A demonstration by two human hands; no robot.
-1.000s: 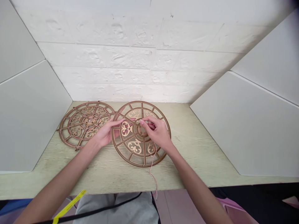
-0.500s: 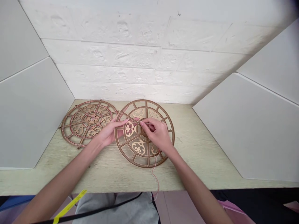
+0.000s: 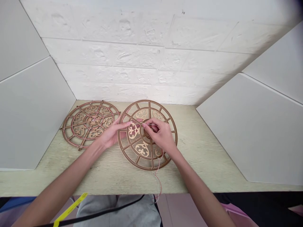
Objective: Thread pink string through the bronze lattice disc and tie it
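The left hand (image 3: 113, 135) grips a bronze openwork disc (image 3: 141, 146) by its left side while the right hand (image 3: 162, 135) pinches thread (image 3: 159, 161) near the disc's centre.

- Readable in this view from the head camera: no word, number, brand or sign.
- On the yellow strip (image 3: 71, 209), slanting up from the black cord (image 3: 99, 213) at lower left: faint dark marks along its length, too small to make out as letters or figures.
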